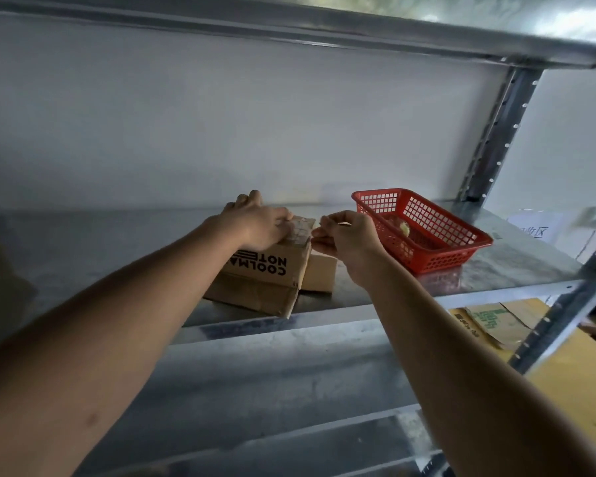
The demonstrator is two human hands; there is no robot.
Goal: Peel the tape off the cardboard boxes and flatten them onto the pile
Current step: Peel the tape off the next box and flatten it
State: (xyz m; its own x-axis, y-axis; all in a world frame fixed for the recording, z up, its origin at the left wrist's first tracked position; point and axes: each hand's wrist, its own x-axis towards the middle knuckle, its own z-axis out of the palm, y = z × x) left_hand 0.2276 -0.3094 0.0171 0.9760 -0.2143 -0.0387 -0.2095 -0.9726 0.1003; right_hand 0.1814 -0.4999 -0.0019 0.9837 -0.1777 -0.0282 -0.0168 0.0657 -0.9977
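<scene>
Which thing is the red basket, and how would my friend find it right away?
Look at the metal shelf the arms reach over. On its right side, just past the right hand, sits the red basket, a shallow plastic tray with grid-holed walls. It is the only red thing there; the cardboard boxes beside it are plain brown.

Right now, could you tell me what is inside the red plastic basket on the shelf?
The red plastic basket holds one small yellowish scrap, possibly crumpled tape, on its floor. The right hand and the basket's near wall hide its left corner.
</scene>
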